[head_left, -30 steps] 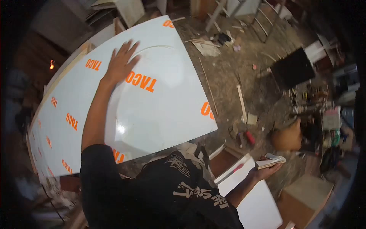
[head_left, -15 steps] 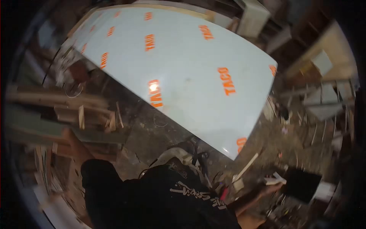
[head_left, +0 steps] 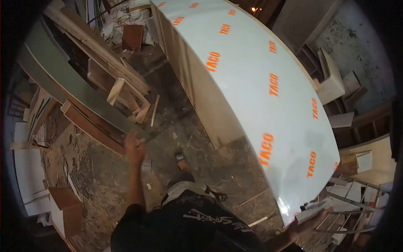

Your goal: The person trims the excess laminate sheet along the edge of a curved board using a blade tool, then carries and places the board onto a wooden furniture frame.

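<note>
My right hand is grasping a small pale piece, supporting it from below; it is appearing just beside the near end of the white panel, and whether they are touching I cannot tell. I am judging this piece to be light and rather stiff, so holding it by its long edges should be enough. My left hand is hanging by the end of the green board, fingers partly bent; whether they are gripping it, I cannot tell.

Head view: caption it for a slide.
Right hand holding a small pale object near a white TACO panel, left hand by a long green board's end.
</note>
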`<state>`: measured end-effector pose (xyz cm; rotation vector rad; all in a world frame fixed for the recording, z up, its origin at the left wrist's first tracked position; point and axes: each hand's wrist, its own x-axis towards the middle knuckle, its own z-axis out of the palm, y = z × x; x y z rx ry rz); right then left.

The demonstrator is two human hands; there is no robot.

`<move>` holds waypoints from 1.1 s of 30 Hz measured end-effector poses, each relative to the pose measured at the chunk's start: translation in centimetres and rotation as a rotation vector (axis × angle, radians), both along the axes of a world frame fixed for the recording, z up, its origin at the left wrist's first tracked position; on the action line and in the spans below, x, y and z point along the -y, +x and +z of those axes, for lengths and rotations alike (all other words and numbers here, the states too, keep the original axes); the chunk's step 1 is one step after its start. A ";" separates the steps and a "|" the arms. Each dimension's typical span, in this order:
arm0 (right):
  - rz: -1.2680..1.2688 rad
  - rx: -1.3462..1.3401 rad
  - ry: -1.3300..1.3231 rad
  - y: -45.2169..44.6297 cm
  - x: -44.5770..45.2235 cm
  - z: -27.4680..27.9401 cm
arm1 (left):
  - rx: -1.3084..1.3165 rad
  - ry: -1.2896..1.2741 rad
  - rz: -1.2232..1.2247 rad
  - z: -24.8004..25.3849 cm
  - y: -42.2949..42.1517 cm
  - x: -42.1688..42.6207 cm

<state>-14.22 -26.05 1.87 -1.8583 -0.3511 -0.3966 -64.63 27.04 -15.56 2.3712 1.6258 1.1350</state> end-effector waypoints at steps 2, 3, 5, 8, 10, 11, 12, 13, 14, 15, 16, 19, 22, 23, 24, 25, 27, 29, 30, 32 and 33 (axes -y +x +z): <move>0.047 -0.132 0.126 -2.6 -9.0 -1.0 | 0.222 -0.034 -0.278 2.2 7.1 -5.4; 0.048 -0.204 0.188 -3.8 -13.0 -1.6 | 0.232 -0.070 -0.413 2.7 10.5 -8.1; -0.059 -0.326 0.347 -5.6 -20.9 -1.1 | 0.265 -0.006 -0.705 4.6 16.3 -12.0; 0.034 -0.179 0.199 -4.5 -23.7 -2.3 | 0.144 0.212 -1.009 4.4 22.5 -18.5; 0.111 -0.409 0.355 -3.2 -25.1 -2.1 | 0.082 0.293 -1.031 6.6 24.6 -21.9; 0.090 -0.464 0.397 -3.7 -26.6 -1.8 | 0.038 0.256 -1.034 7.3 24.9 -24.0; 0.066 -0.518 0.441 -4.7 -28.7 -1.1 | -0.003 0.217 -1.039 7.8 25.4 -26.1; -0.009 -0.509 0.445 -4.9 -31.6 -0.6 | -0.041 0.178 -1.041 8.2 25.8 -27.9; -0.080 -0.499 0.450 -5.2 -34.1 0.3 | -0.026 0.184 -1.071 7.8 25.9 -29.8; 0.115 -0.546 0.372 -5.5 -34.7 0.8 | -0.012 0.188 -1.099 7.0 25.7 -31.9; 0.084 -0.525 0.378 -5.4 -36.1 1.1 | -0.003 0.192 -1.125 6.2 25.6 -33.8; 0.056 -0.552 0.443 -3.4 -40.3 0.1 | 0.033 0.287 -1.143 9.2 24.8 -38.7; 0.695 -0.494 0.451 -0.1 -42.4 -2.6 | -0.079 0.466 -1.226 8.0 26.3 -44.0; 0.650 -0.513 0.355 -0.3 -45.0 -2.1 | 0.025 0.453 -1.277 6.9 26.3 -45.3; 0.593 -0.533 0.291 -0.6 -47.4 -2.5 | -0.169 0.378 -1.351 6.5 26.3 -47.5; 0.571 -0.525 0.235 -0.7 -49.7 -2.3 | -0.220 0.411 -1.409 6.8 26.4 -49.7; 0.519 -0.475 0.150 0.7 -51.9 -1.1 | -0.221 0.471 -1.434 5.6 28.4 -52.3; 0.399 -0.523 0.226 -0.8 -51.0 -2.2 | -0.212 0.524 -1.411 5.2 30.8 -53.2; 0.356 -0.546 0.278 -2.0 -50.1 -2.2 | -0.203 0.534 -1.395 4.5 31.5 -52.9; 0.320 -0.542 0.374 -4.3 -50.9 -1.8 | -0.185 0.545 -1.410 3.5 32.5 -52.5; 0.311 -0.536 0.399 -4.3 -51.5 -1.0 | -0.173 0.539 -1.418 3.1 32.8 -52.2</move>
